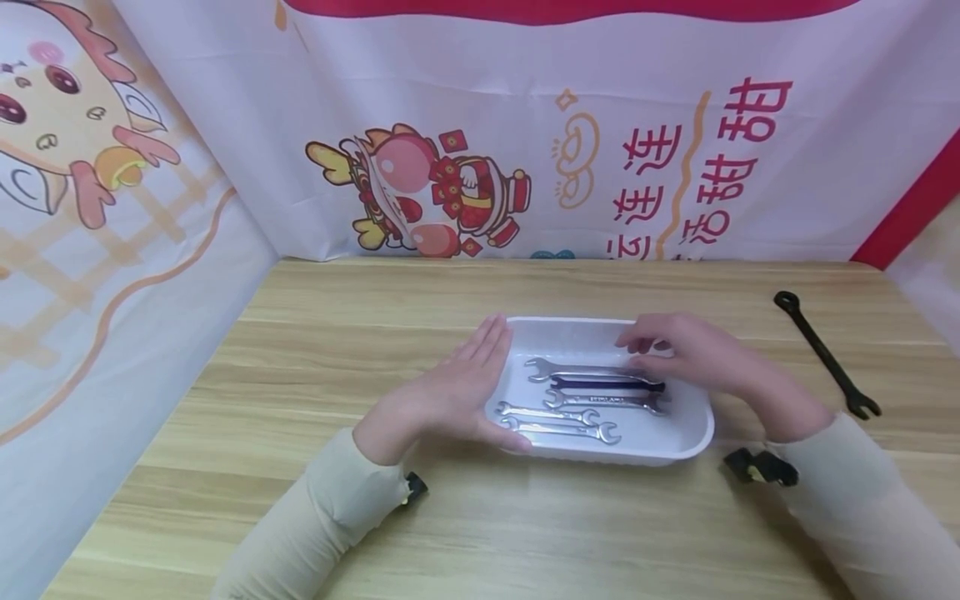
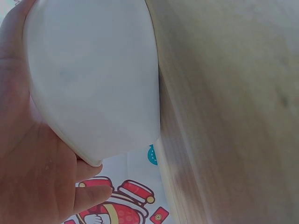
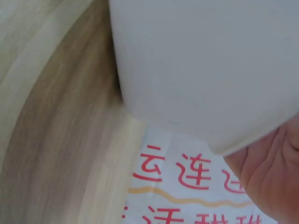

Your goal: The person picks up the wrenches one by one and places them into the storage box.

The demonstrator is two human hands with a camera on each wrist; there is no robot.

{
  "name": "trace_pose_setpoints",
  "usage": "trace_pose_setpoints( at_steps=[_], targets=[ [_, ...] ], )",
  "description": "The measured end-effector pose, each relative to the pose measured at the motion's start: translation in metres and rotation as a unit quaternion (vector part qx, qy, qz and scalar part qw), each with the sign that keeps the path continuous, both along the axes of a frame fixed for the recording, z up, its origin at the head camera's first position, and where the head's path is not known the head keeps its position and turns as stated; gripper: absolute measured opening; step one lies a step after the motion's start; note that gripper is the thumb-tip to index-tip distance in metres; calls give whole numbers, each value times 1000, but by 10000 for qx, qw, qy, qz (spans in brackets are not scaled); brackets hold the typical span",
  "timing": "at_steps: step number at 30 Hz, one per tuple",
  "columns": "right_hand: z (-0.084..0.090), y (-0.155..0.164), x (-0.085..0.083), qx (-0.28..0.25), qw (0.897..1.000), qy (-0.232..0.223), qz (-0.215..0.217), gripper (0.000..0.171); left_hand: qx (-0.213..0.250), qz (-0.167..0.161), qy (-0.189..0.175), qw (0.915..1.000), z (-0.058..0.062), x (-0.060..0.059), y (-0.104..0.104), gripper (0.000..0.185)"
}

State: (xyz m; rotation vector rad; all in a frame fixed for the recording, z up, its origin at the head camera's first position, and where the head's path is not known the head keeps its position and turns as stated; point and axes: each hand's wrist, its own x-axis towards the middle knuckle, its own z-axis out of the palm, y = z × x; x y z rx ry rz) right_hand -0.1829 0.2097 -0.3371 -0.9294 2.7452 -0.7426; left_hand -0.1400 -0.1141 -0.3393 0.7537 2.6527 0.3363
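A white plastic tray (image 1: 675, 437) stands on the table with several wrenches lying crosswise in it. From back to front are a silver open-end wrench (image 1: 570, 371), a dark blue wrench (image 1: 603, 385), a silver wrench with lettering (image 1: 600, 401) and two smaller silver wrenches. My left hand (image 1: 453, 396) rests against the tray's left end, fingers straight, thumb along the front rim. Over the back right corner is my right hand (image 1: 690, 354), fingers bent and apart from the thumb, which overlaps the back wrench's right end. Contact there is unclear. Both wrist views show the tray's outer wall (image 2: 93, 79).
A black combination wrench (image 1: 825, 350) lies on the wooden table (image 1: 525, 533) to the right of the tray. Behind the table hangs a printed white cloth (image 1: 480, 83). Black wrist-worn devices (image 1: 761, 467) sit at both sleeve cuffs.
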Motion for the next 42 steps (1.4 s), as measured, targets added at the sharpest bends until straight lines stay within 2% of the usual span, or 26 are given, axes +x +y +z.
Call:
trace_pose_setpoints(
  at_steps=[6, 24, 42],
  targets=[
    [0, 9, 3, -295, 9996, 42, -22, 22, 1, -5, 0, 10000, -1, 0, 1, 141],
    [1, 9, 5, -333, 9994, 70, 75, 20, -53, -39, 90, 9999, 0, 0, -1, 141],
    [13, 24, 7, -409, 9980, 465, -90, 21, -13, -65, 90, 9999, -1, -1, 0, 141]
  ],
)
